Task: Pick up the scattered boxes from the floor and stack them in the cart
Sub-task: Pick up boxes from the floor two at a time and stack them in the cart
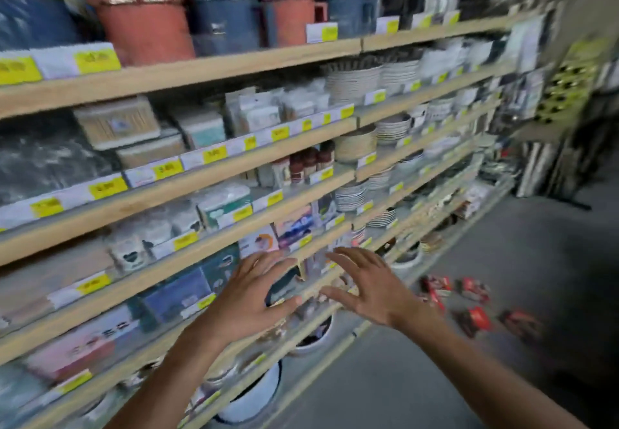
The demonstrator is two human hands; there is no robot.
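Observation:
Several small red and dark boxes [472, 301] lie scattered on the grey floor at the lower right, blurred by motion. My left hand [249, 294] is stretched forward with fingers spread, holding nothing, in front of the lower shelves. Beside it my right hand [368, 288] is also open and empty, palm down, to the left of the boxes and well above the floor. No cart is in view.
A long wooden shelf unit [207, 67] fills the left and centre, stocked with packets, plates, bowls and large jugs, with yellow price tags along its edges. White basins [248, 402] sit under the lowest shelf. Grey floor [502, 227] stretches to the right toward a display rack [562, 93].

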